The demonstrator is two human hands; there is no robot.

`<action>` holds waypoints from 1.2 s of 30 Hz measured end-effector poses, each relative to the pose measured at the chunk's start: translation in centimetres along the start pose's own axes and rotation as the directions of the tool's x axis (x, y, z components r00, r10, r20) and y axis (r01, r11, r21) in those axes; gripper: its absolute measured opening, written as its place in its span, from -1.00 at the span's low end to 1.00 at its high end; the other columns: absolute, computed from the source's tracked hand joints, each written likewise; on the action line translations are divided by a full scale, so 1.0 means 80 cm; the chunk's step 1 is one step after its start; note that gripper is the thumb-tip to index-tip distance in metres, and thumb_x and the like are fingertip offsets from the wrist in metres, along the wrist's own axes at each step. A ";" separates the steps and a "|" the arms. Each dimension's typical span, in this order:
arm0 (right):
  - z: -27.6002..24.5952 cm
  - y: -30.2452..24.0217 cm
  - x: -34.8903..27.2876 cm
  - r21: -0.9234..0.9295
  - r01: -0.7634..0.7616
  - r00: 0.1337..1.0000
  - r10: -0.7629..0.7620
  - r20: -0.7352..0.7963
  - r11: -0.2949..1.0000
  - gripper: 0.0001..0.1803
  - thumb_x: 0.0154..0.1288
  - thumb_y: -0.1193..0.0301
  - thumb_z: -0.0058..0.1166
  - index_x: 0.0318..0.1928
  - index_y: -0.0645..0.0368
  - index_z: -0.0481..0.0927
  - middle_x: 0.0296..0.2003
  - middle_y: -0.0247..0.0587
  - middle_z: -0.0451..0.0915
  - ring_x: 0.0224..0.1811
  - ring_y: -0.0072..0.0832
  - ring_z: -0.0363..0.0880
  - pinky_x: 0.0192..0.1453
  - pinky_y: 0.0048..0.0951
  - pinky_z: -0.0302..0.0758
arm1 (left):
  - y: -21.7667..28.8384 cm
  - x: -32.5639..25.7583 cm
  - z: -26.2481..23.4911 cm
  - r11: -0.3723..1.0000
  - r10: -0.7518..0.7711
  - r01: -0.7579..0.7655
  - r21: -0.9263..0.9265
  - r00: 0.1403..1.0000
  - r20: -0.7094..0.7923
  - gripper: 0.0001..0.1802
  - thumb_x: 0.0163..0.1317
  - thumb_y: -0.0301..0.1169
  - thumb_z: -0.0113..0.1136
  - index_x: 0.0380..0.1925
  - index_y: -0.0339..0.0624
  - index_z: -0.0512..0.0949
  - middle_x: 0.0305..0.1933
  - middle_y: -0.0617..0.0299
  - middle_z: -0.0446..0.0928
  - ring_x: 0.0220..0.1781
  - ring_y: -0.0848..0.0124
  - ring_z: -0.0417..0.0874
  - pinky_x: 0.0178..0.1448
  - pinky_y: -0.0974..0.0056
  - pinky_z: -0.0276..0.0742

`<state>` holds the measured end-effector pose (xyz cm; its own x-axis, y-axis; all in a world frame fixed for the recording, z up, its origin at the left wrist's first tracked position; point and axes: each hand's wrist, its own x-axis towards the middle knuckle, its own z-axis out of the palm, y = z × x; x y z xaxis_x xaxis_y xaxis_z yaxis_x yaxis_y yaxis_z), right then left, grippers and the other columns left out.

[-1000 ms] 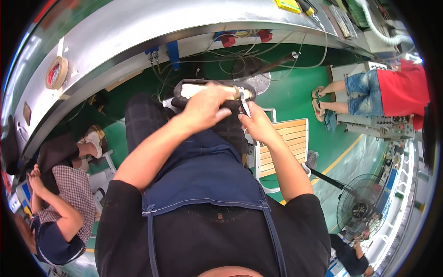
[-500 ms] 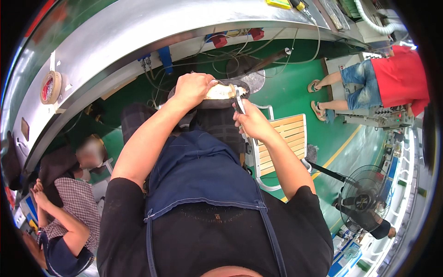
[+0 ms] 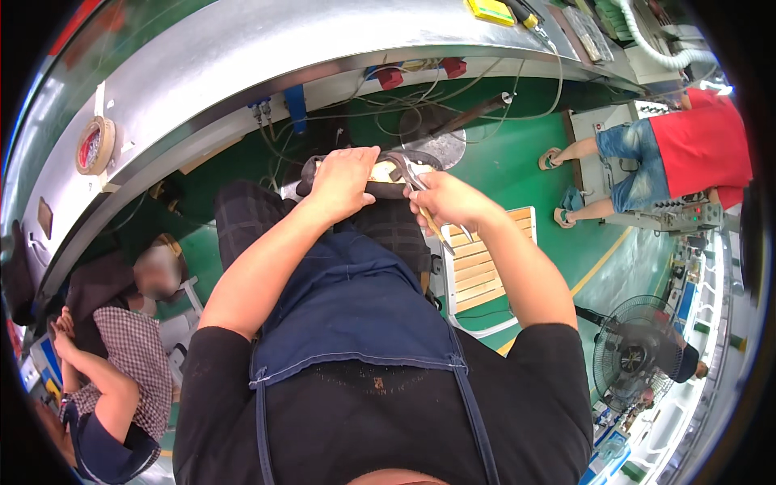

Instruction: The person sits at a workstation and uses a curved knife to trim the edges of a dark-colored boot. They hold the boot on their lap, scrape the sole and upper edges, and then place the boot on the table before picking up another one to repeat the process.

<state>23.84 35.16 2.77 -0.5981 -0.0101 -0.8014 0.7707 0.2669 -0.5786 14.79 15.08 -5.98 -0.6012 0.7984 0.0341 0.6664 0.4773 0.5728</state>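
On my lap lies a dark shoe (image 3: 386, 189), its pale, cream-coloured underside facing up and black material around the rim. My left hand (image 3: 343, 179) grips it across the left part, fingers on the far side and thumb on the near side. Closed round a pair of pincers (image 3: 435, 222) is my right hand (image 3: 447, 199). The pincers' curved jaws reach the shoe's underside at its right part, and their handle ends stick out below the hand. Whether the jaws pinch the black rim material I cannot tell.
A metal-edged workbench (image 3: 339, 56) curves across the far side, carrying a tape roll (image 3: 95, 146) and a yellow box (image 3: 491, 10). Cables hang beneath. To my right are a slatted wooden chair (image 3: 485, 271) and a fan (image 3: 634, 356). Other people are at left and right.
My left hand has come nearer to me and lies flatter across the shoe. The pincers have turned in my right hand, so their handles now point toward me and right.
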 end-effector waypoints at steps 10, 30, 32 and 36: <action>0.043 0.047 0.009 -0.486 0.200 0.891 -0.365 -0.271 0.851 -0.81 0.52 0.47 -0.02 -0.14 0.43 0.42 -0.33 0.19 0.71 -0.31 -0.05 0.76 -0.19 -0.06 0.62 | -0.001 -0.010 0.022 0.990 0.122 -0.111 0.086 0.982 -0.142 -0.06 -0.07 -0.35 0.59 0.35 -0.34 0.37 0.35 -0.05 0.51 0.40 0.02 0.50 0.49 0.00 0.36; 0.041 0.031 0.022 -0.703 0.473 0.447 -0.833 -0.327 0.530 -0.17 0.38 0.70 -0.02 0.61 0.03 0.09 0.13 0.33 0.60 0.06 0.26 0.63 0.14 0.04 0.56 | -0.013 -0.032 0.058 0.972 0.230 -0.192 0.137 0.899 -0.374 -0.19 0.00 -0.40 0.51 0.32 -0.23 0.45 0.31 0.05 0.47 0.36 0.06 0.49 0.48 -0.11 0.38; 0.036 0.022 0.006 -0.680 0.310 0.677 -0.657 -0.332 0.664 -0.16 0.38 0.70 -0.02 0.61 0.02 0.09 0.18 0.31 0.58 0.10 0.25 0.62 0.16 0.01 0.56 | -0.015 -0.033 0.062 0.969 0.244 -0.206 0.137 0.884 -0.399 -0.20 -0.03 -0.41 0.52 0.30 -0.22 0.48 0.29 0.06 0.50 0.33 0.06 0.52 0.47 -0.09 0.40; 0.046 0.036 0.017 -0.711 0.372 0.586 -0.745 -0.319 0.597 -0.16 0.40 0.67 -0.02 0.63 0.00 0.07 -0.03 0.27 0.65 -0.05 0.18 0.66 0.06 0.03 0.58 | -0.020 -0.033 0.065 0.959 0.285 -0.245 0.145 0.847 -0.449 -0.23 -0.07 -0.40 0.54 0.24 -0.22 0.54 0.23 0.06 0.55 0.27 0.07 0.57 0.46 -0.05 0.43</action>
<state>26.04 32.35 -0.56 -0.9947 0.1027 0.0095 0.0817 0.8404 -0.5358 17.64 14.11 -11.23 -0.5175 0.6471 0.5598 0.8502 0.3150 0.4219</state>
